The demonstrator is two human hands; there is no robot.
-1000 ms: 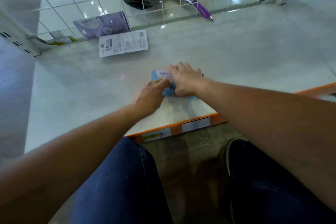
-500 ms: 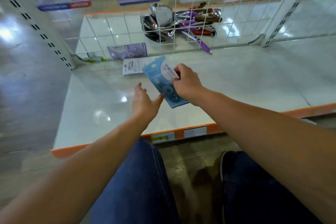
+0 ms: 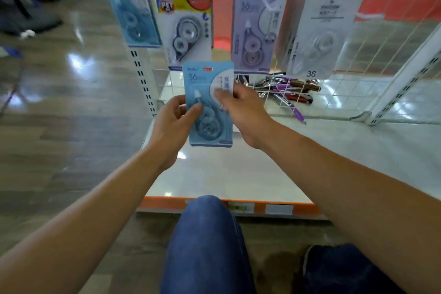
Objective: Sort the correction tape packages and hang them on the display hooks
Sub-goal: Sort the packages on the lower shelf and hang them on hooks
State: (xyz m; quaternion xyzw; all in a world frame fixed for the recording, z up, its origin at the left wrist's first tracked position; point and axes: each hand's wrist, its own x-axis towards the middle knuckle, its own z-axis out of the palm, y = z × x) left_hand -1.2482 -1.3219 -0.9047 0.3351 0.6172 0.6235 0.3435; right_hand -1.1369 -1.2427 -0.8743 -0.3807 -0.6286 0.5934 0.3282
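Pale shelf board (image 3: 238,174) with an orange front edge, backed by a wire grid (image 3: 386,38); shop floor lies at 9 o'clock.

Hands: a blue package (image 3: 210,107) is held upright at centre, raised clear of the shelf board. The left hand (image 3: 174,124) is curled round its left edge, thumb pressed on the blister. The right hand (image 3: 243,107) pinches the upper right edge between thumb and fingers.

Step, as judged: sorting is done for this piece and hanging is in hand; it is not yet on a hook.

Hung row at 12 o'clock, read from 11 to 1: light blue card (image 3: 133,9), red-disc card (image 3: 188,19), lilac card (image 3: 256,28), white card (image 3: 322,31). Hooks are too blurred to be made out.

Next move, as judged: the matching column must be chosen (likely the light blue card at 11 o'clock) and the hang hole lined up with the hook tip.

Writing: "36" is read on the blue package, the red-disc card, the lilac card and the white card; "PET" on the red-disc card. Smaller print is illegible.

A heap of pens (image 3: 286,93) lies behind the wire grid at 1 o'clock.
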